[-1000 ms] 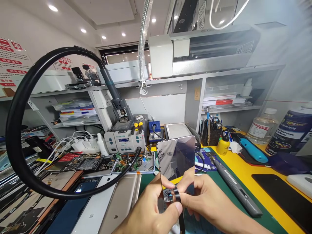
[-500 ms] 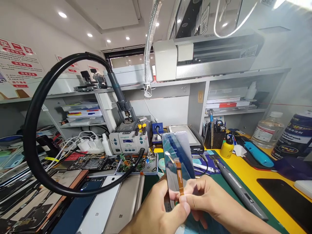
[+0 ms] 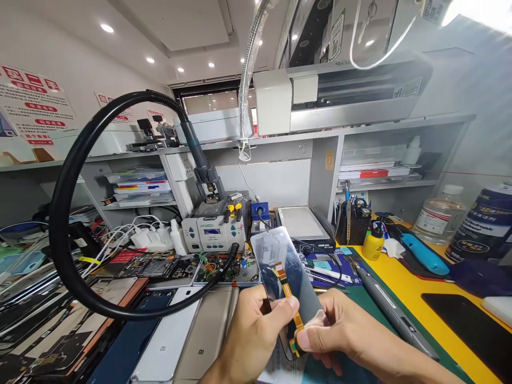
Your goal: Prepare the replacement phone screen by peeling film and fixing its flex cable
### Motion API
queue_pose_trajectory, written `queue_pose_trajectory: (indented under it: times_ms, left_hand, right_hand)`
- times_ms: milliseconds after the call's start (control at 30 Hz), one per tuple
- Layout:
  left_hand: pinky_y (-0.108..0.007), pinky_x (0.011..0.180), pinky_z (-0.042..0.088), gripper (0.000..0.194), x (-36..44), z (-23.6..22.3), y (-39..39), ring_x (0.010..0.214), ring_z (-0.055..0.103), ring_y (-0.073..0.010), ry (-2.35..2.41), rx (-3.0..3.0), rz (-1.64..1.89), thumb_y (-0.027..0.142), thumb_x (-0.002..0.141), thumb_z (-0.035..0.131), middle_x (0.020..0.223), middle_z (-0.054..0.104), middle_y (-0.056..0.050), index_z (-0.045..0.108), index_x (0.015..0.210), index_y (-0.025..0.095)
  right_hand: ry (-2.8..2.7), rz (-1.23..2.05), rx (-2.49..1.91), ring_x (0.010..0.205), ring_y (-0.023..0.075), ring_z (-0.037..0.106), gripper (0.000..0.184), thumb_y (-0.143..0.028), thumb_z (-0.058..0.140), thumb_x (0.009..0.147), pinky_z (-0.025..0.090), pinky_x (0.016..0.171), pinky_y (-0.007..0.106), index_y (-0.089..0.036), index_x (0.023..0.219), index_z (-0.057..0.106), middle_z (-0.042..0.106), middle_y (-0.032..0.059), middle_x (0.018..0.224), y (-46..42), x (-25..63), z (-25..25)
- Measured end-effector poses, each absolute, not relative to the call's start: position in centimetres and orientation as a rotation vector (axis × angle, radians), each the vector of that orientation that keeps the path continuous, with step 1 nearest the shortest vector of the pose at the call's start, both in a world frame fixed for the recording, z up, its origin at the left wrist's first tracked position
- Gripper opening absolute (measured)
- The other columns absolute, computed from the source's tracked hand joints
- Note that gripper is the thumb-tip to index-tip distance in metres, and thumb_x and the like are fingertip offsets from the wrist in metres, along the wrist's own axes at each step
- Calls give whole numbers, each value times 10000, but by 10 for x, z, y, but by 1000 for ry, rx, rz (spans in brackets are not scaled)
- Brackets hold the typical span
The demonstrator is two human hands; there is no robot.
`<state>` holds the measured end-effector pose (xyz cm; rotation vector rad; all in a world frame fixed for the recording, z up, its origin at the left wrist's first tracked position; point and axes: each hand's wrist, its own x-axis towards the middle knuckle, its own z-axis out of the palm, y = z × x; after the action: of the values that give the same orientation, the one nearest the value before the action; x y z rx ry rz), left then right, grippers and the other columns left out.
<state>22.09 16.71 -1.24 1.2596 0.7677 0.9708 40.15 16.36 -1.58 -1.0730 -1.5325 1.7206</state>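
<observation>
A phone screen panel [image 3: 294,269] with a shiny, mirror-like back is held up tilted between my two hands. An orange flex cable [image 3: 285,282] runs down that back to a small green-and-gold connector end near the bottom. My left hand [image 3: 260,325] grips the panel's left edge, its thumb laid over the flex cable. My right hand [image 3: 332,330] pinches the lower right side, with the thumb on the cable's lower end. The right fingers behind the panel are partly hidden.
Left of my hands lie several phones, among them a white phone [image 3: 168,330] and a gold phone [image 3: 206,336]. A hot-air station [image 3: 216,232] with a looping black hose [image 3: 60,213] stands behind. A grey pen-shaped tool [image 3: 396,312] and yellow bottle [image 3: 373,244] are at right.
The panel has tipped over to the left and its lower end now shows. My left thumb has moved up the flex cable, while my right thumb has shifted slightly lower.
</observation>
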Motion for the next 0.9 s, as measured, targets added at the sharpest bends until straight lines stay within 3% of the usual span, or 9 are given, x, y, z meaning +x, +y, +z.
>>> queue_pose_trajectory:
  times_ms: [67,267,367,567,667,900]
  left_hand:
    - [-247,547,417,324,220,-12,169,563,538,-124,804,1213,1011,463,868,673,654,615,-12,632,759,161]
    - [-281,833,476,241,216,-3,175,866,599,-159,849,1107,1177,400,875,679,895,694,-34,701,927,166]
    - [-283,820,470,238,216,-2,177,844,582,-156,854,1102,1209,400,875,680,867,678,-22,702,922,168]
    - [-259,716,421,330,212,-11,176,739,505,-131,886,1225,1233,471,844,724,725,561,6,665,794,150]
    - [-253,700,400,362,210,-13,176,725,492,-127,880,1282,1225,496,845,717,737,580,-8,676,795,140]
    - [-247,623,323,401,210,-7,171,646,371,-100,892,1348,1202,528,871,668,673,468,18,612,759,147]
  right_hand:
    - [-1548,1724,-1071,436,67,419,292,-397,800,724,373,423,173,-150,656,661,520,-48,512,163,402,-14]
    - [-1632,1760,-1033,496,85,458,244,-357,771,732,381,465,197,-124,806,765,602,-5,626,164,403,-8]
    - [-1640,1755,-1032,504,89,467,252,-369,769,712,403,472,198,-136,806,754,607,-8,640,164,405,-10]
    - [-1667,1675,-1189,486,86,457,236,-315,739,728,403,469,193,-127,602,671,538,-25,529,162,405,-18]
    - [-1700,1630,-1273,512,85,453,245,-303,753,738,387,480,190,-130,604,641,542,-28,556,160,405,-19]
    - [-1787,1555,-1428,616,110,472,458,-605,724,811,379,539,212,-174,820,568,546,-31,687,158,406,-19]
